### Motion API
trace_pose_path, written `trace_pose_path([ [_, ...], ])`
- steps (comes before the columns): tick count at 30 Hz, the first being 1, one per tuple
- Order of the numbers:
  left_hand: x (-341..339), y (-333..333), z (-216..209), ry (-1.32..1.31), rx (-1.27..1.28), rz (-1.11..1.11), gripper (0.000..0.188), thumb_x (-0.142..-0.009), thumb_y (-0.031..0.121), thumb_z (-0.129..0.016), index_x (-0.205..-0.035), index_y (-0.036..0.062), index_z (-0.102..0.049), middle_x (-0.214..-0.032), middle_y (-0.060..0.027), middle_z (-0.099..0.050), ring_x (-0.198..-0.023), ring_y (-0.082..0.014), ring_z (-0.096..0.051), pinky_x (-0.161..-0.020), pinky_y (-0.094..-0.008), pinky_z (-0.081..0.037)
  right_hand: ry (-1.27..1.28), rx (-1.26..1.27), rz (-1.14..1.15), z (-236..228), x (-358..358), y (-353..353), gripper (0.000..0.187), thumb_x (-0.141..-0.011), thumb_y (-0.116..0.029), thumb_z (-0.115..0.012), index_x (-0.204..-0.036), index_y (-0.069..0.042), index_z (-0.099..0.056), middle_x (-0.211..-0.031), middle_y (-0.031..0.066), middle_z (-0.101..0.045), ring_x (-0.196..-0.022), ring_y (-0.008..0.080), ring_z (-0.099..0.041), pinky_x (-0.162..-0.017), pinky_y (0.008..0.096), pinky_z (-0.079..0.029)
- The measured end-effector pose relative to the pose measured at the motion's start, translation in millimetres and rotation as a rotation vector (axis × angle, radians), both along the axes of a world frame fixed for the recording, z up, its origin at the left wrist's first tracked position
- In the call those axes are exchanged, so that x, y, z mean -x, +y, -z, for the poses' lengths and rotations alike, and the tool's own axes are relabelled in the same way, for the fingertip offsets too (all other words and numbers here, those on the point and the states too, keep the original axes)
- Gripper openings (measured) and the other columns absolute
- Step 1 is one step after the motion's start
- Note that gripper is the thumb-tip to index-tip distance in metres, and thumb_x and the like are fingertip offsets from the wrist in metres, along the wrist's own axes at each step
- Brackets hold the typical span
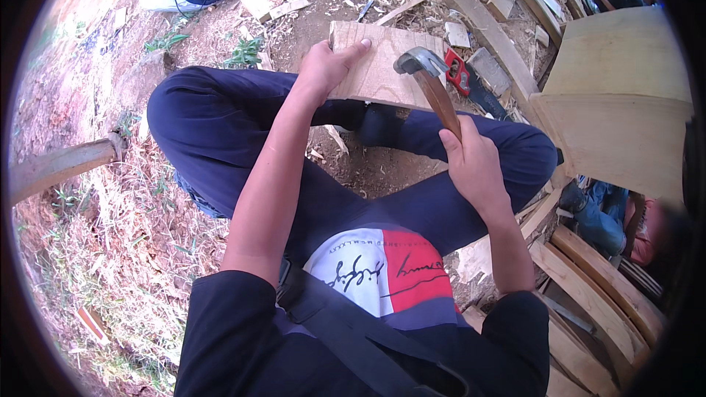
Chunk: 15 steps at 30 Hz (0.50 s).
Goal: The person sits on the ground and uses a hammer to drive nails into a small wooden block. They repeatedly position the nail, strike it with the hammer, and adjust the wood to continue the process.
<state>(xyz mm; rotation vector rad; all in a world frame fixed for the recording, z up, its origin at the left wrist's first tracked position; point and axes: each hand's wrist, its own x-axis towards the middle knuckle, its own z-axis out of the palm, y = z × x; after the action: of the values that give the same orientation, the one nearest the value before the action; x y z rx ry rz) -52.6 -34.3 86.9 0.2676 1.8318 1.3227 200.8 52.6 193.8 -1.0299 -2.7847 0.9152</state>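
1. Nearest the camera is the person's own torso, in a dark top with a white and red panel and a dark strap [346,331] across it; both forearms reach forward over the crossed legs in dark trousers.
2. The left hand [327,66] lies flat on the near left corner of the board [379,66], thumb stretched along its top face, pressing it down; it grips nothing.
3. The board rests tilted across the shin and ground, its left edge under that hand, its right edge under the hammer head.
4. The right hand [471,162] is closed round the wooden handle of the hammer [430,77], whose steel head hangs just above the board's right part.
5. Judged from this, the step in hand is hammering on the board. No nail is visible, so the next blow calls for a steady board and a square strike clear of the left thumb.
6. Count: one board held, one hammer, one red-handled saw [471,81] just right of the board on the ground, many loose offcuts [272,4] beyond, and several curved planks [596,287] stacked at the right.
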Motion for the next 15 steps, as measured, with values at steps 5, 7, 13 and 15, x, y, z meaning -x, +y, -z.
trace_pose_path([
  [5, 1, -10, -3, -0.083, 0.058, -0.031, 0.057, -0.080, 0.042, -0.077, -0.106, -0.0069, -0.065, -0.093, -0.0150, -0.071, -0.073, -0.0197, -0.069, -0.068, -0.0322, -0.054, 0.490, 0.008, -0.004, -68, 4, -16, 0.029, -0.098, -0.028, -0.056, -0.107, 0.000, -0.052, -0.071, 0.0199, -0.059, -0.067, 0.0431, -0.062, -0.056, 0.0379, -0.047],
  [7, 0, -11, -2, -0.056, 0.071, -0.011, 0.058, -0.079, 0.043, -0.077, -0.107, -0.0060, -0.065, -0.094, -0.0148, -0.071, -0.076, -0.0196, -0.069, -0.071, -0.0316, -0.054, 0.433, -0.013, 0.036, -55, 1, -19, 0.028, -0.098, -0.027, -0.056, -0.106, -0.001, -0.051, -0.071, 0.0224, -0.060, -0.070, 0.0451, -0.062, -0.057, 0.0425, -0.048],
  [13, -3, -9, -8, 0.103, 0.100, -0.047, 0.061, -0.078, 0.046, -0.077, -0.107, -0.0066, -0.066, -0.096, -0.0158, -0.071, -0.083, -0.0200, -0.069, -0.077, -0.0317, -0.054, 0.134, -0.155, 0.096, -19, 5, 8, 0.033, -0.100, -0.032, -0.051, -0.107, 0.001, -0.052, -0.071, 0.0235, -0.060, -0.069, 0.0441, -0.062, -0.057, 0.0450, -0.047],
  [15, -2, -17, 6, -0.056, 0.102, 0.020, 0.064, -0.078, 0.048, -0.076, -0.104, -0.0092, -0.066, -0.095, -0.0180, -0.071, -0.081, -0.0212, -0.070, -0.076, -0.0326, -0.054, 0.394, -0.039, 0.111, -45, 0, 0, 0.037, -0.101, -0.034, -0.050, -0.108, 0.003, -0.051, -0.066, 0.0116, -0.056, -0.056, 0.0241, -0.060, -0.055, 0.0325, -0.046],
])
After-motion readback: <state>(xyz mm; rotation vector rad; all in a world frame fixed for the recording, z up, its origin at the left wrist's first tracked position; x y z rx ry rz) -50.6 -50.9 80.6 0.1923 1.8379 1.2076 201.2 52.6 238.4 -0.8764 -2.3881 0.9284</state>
